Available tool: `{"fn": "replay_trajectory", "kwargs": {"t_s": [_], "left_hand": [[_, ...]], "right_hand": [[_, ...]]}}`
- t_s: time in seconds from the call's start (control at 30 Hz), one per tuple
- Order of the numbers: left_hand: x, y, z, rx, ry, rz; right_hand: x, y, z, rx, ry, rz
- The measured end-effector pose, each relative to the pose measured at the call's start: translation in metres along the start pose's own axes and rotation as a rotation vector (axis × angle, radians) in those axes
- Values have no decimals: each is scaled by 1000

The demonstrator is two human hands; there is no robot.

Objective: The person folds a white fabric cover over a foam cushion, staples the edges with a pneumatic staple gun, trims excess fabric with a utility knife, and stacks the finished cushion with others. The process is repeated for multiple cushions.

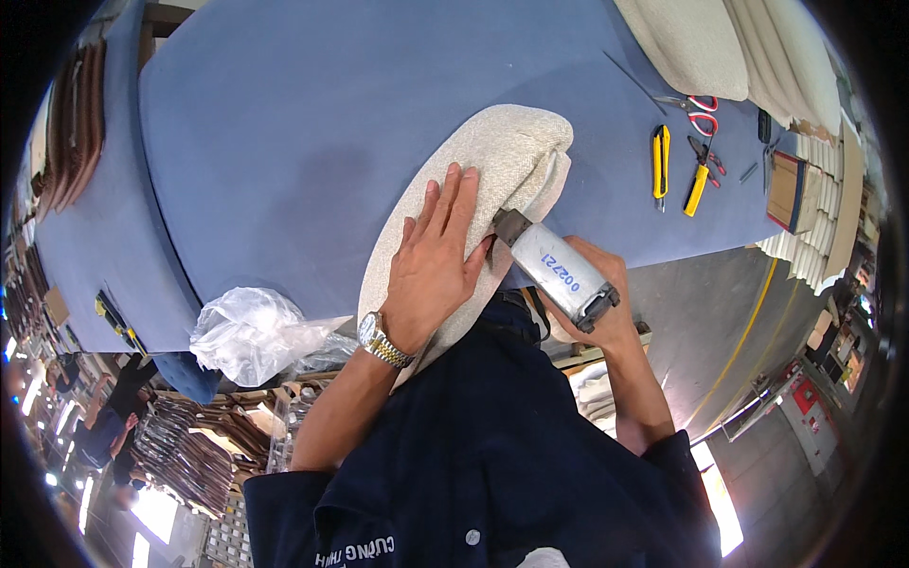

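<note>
A beige, fabric-covered curved cushion (516,133) lies at the near edge of the blue table, its long side slanting toward my body. Flat on top of it rests my left hand (431,270), fingers stretched out and thumb near the cushion's right edge. My right hand (606,284) is wrapped round a grey staple gun (559,270). The gun's dark nose meets the cushion's right side, where the fabric folds over. Most of the right fingers are hidden behind the gun's body.
The blue padded table (312,114) spreads ahead. At right lie a yellow utility knife (660,166), red-handled scissors (703,114) and cutting pliers (701,180). More beige cushions (696,47) sit at the far right. A crumpled plastic bag (251,336) lies at the near left edge.
</note>
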State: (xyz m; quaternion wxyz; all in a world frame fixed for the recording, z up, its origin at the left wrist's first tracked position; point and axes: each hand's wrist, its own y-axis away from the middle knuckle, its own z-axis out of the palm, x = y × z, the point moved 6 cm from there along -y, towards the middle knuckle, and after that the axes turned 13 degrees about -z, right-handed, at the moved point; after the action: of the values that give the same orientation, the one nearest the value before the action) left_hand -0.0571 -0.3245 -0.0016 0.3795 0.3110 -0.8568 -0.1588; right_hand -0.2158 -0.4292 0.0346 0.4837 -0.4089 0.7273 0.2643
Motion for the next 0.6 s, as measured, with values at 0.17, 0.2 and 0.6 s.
{"fn": "replay_trajectory", "kwargs": {"t_s": [0.17, 0.2, 0.6], "left_hand": [[-1, 0, 5, 3, -3, -5], [0, -1, 4, 5, 4, -7], [0, 2, 1, 18, -3, 3]], "right_hand": [[-3, -7, 2, -65, 24, 66], [-3, -7, 3, -50, 31, 74], [-6, 1, 9, -58, 17, 21]]}}
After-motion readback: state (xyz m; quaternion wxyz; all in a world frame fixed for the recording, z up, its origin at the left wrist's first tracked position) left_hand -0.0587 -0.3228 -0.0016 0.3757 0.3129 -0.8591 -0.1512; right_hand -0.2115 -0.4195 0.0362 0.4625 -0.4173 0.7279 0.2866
